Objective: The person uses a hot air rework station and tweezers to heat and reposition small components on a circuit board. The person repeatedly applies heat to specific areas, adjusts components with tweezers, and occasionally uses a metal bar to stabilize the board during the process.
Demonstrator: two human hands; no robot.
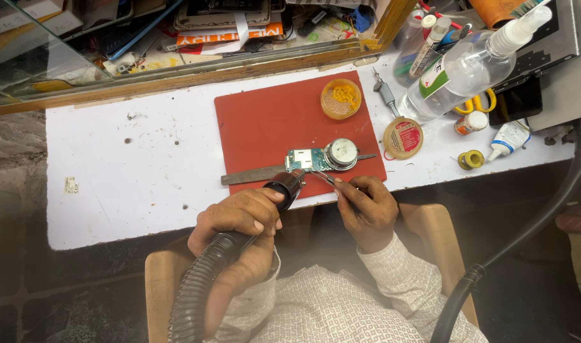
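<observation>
Left hand (240, 216) grips the hot-air nozzle (285, 186) over the small circuit board (303, 159) on the red mat (265, 121); right hand (367, 206) pinches tweezers (325, 180) (heating step, I'd judge). Next needs 1 steady lift.

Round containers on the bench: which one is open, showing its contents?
The orange round tub at the red mat's far right corner: lidless, yellowish material visible inside. The round tin just off the mat's right edge is closed under a red label.

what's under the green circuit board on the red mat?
The circuit board lies across a flat metal strip, which rests on the red mat. A round metal part adjoins it. Its underside is hidden.
</observation>
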